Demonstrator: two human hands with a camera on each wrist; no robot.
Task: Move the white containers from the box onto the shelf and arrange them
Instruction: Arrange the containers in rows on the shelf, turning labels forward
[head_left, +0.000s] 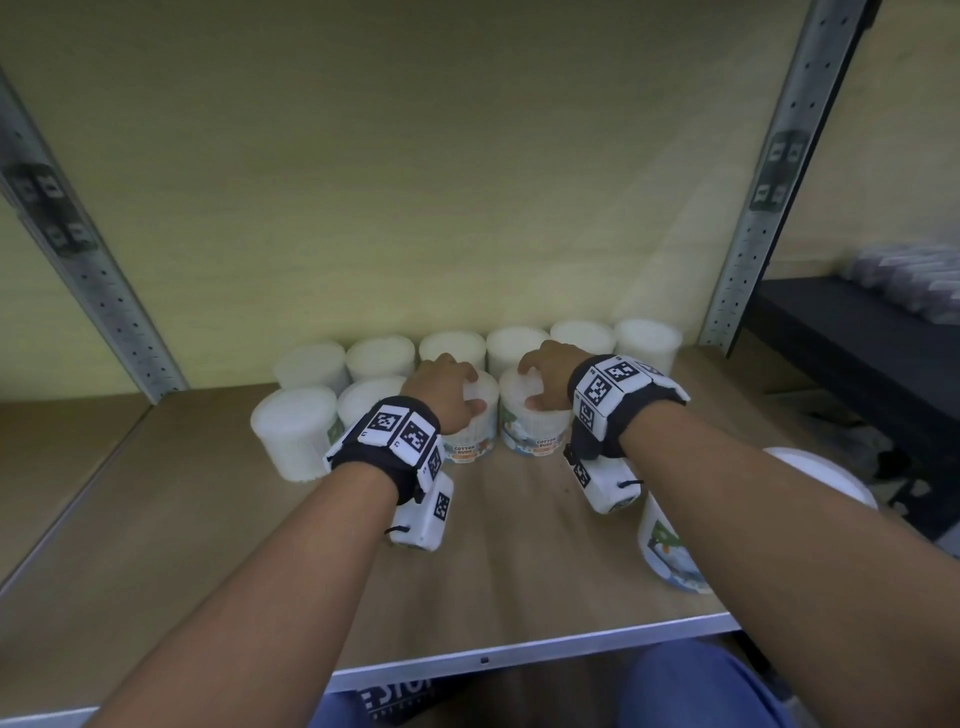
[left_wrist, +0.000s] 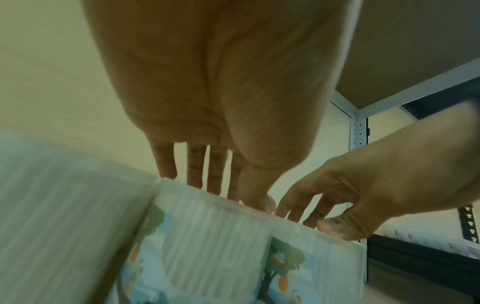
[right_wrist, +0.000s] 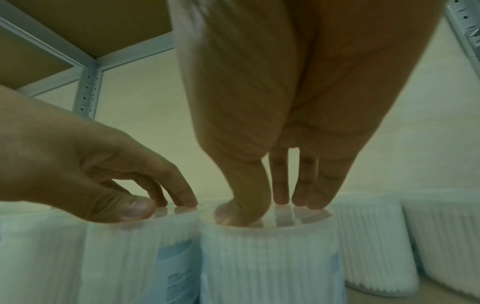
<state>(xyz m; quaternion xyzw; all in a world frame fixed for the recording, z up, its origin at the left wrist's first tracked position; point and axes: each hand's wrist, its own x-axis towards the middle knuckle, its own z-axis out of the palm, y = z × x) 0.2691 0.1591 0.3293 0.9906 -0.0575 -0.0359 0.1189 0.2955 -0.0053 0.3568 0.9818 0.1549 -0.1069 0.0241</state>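
Pressing down from above, the left hand and right hand each rest fingertips on a front-row tub's lid, grasping neither. Two rows already stand on the shelf; one tub waits near its edge, unplaced.

Looks like stockroom or shop back room. Boltless metal shelving with perforated uprights and wooden shelf board. Many identical white containers of cotton buds stocked in rows. Dark neighbouring rack loaded with more packaged goods. Plain pale wall behind.
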